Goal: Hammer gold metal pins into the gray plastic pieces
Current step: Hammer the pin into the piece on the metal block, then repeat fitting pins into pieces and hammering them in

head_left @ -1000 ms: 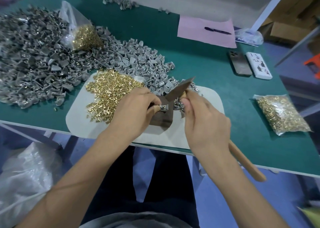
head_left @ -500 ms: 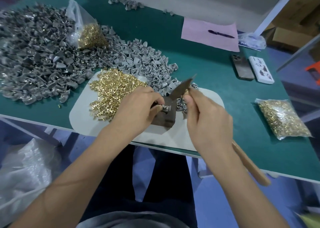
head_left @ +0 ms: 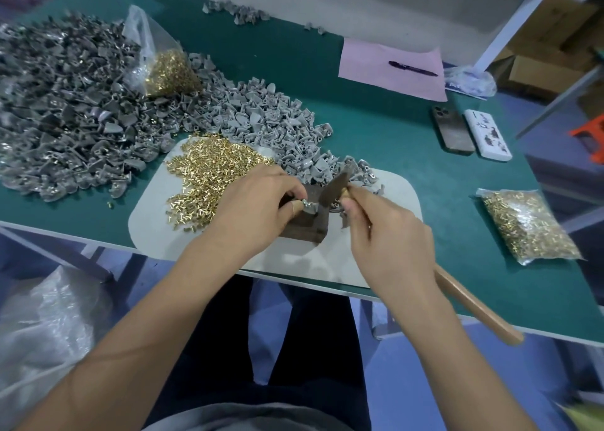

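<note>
Now gray piece [head_left: 309, 205] pinched by left fingers [head_left: 295, 206], on block [head_left: 307, 231]

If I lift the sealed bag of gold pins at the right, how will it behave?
The bag would probably sag, as its thin clear film lies wrinkled. Packed full of metal pins, it is likely heavy for its size. The glossy film may be slippery.

No legible text, label, brand, number or sign anywhere in view. Dark markings on white case [head_left: 488, 135] beside phone [head_left: 452, 132]: too blurred to read. Pink sheet [head_left: 391, 67] under pen [head_left: 412, 68]: no readable writing.
</note>
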The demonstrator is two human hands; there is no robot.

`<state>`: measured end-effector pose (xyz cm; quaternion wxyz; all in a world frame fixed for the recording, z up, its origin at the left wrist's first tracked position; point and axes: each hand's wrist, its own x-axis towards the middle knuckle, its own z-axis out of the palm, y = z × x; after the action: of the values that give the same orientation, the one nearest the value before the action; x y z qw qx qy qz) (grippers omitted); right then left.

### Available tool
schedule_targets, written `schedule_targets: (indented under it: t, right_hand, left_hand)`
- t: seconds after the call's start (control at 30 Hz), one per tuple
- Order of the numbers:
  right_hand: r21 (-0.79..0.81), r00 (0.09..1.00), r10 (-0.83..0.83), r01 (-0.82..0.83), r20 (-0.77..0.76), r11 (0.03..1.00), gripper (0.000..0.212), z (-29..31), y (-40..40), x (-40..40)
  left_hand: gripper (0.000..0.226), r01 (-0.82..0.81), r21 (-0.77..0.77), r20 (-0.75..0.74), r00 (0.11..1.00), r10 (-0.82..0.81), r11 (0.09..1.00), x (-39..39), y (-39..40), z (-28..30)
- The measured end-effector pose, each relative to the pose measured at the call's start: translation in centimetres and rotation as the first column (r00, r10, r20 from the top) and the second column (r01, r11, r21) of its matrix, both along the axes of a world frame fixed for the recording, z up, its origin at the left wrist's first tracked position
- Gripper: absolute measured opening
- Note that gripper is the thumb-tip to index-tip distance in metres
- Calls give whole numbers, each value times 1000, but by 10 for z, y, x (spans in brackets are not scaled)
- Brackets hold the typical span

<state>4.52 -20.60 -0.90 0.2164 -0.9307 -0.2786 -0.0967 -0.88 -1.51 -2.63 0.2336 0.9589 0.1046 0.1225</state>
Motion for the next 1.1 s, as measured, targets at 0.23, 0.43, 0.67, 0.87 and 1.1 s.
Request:
schedule_targets:
  t: [0.23, 0.43, 0.67, 0.87, 1.1]
  right_hand:
    - [43, 970, -241, 242, -28, 969, 37, -31, -17, -5]
    - [102, 925, -374, 378, -60, 920, 39, -50, -42, -15]
    - [-1, 922, -386, 386, 35, 923, 34, -59, -51, -15]
    - [253, 994, -48, 22, 98, 967, 20, -40, -18, -8]
    - [147, 972, 225, -233, 66, 961, 14, -19, 55, -11]
  left_hand:
    - [10, -5, -73, 73, 997, 10, 997, -1, -1, -11]
    - [8, -18, -118, 127, 991, 33, 993, -3, -2, -18]
    - [8, -2, -148, 156, 987, 26, 989, -5, -2, -20]
    - [6, 12, -202, 188, 982, 26, 979, -12, -4, -17]
    - [12, -30, -183, 259, 963, 78, 983, -41, 20, -16]
